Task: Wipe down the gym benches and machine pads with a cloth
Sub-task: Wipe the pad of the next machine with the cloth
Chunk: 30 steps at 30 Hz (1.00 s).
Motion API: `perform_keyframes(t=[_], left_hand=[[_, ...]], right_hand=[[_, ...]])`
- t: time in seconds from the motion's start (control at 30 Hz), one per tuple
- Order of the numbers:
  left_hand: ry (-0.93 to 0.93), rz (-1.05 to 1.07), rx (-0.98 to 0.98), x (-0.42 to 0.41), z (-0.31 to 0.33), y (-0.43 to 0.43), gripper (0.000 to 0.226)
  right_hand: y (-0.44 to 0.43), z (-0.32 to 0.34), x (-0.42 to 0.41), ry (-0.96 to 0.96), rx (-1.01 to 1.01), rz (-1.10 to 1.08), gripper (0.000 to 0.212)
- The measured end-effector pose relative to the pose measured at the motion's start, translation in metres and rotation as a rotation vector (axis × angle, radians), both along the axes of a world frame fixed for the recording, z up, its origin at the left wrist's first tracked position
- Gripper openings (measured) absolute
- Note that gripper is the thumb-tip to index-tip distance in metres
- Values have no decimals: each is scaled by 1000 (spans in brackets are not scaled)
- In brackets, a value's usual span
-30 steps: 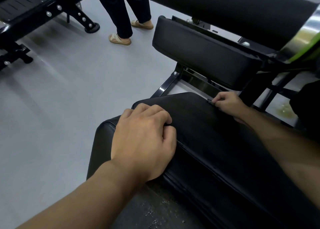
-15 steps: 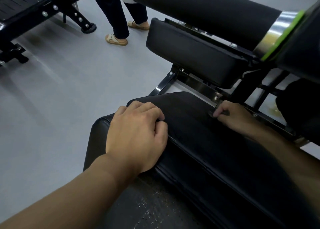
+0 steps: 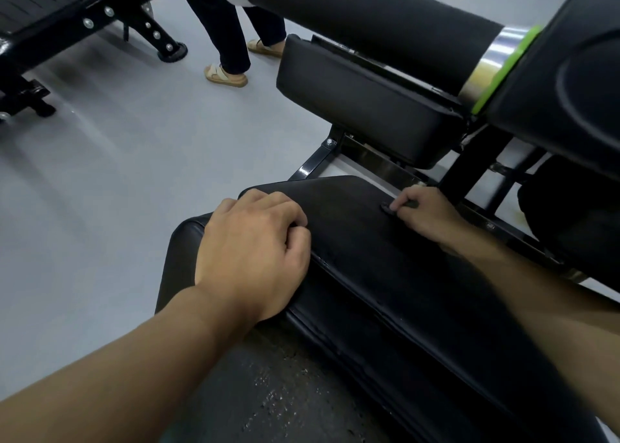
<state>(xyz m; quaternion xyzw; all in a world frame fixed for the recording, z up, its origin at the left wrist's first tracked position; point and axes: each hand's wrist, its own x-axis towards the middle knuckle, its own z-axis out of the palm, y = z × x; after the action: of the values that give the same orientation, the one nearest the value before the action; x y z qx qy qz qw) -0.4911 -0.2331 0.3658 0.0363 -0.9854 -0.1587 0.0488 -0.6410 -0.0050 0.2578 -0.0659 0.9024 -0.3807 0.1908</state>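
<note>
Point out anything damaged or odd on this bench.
The near bench surface, just below the left hand, is dull and speckled with pale flecks, like a worn or flaking cover. Nothing else stands out.

Holding a black cloth (image 3: pixel 352 231) over a seat pad (image 3: pixel 181 258).
Gripped at one edge by the left hand (image 3: pixel 250 258), pinched at a corner by the right hand (image 3: pixel 426 212).
</note>
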Motion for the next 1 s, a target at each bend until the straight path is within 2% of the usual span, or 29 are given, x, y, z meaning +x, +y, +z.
perform_keyframes(t=[0.1,0.23,0.4,0.57,0.77,0.9,1.0], left_hand=[[-8,-1,-4,0,0,0,44],[3,2,-9,-1,-1,-1,43],[4,-7,-5,-1,0,-1,43],[19,1,-3,-1,-2,-2,42],[18,-8,-11,0,-2,-2,43],[24,-2,-7,-1,-3,-2,44],[27,-5,-1,0,-2,-1,44]], right_hand=[[-4,3,7,22,9,-2,19],[19,18,32,24,-127,177,20],[-11,7,10,41,-43,13,25],[13,20,47,77,-191,120,32],[-13,19,29,50,-135,83,30],[11,35,58,94,-148,228,29],[-13,26,34,101,-167,153,35]])
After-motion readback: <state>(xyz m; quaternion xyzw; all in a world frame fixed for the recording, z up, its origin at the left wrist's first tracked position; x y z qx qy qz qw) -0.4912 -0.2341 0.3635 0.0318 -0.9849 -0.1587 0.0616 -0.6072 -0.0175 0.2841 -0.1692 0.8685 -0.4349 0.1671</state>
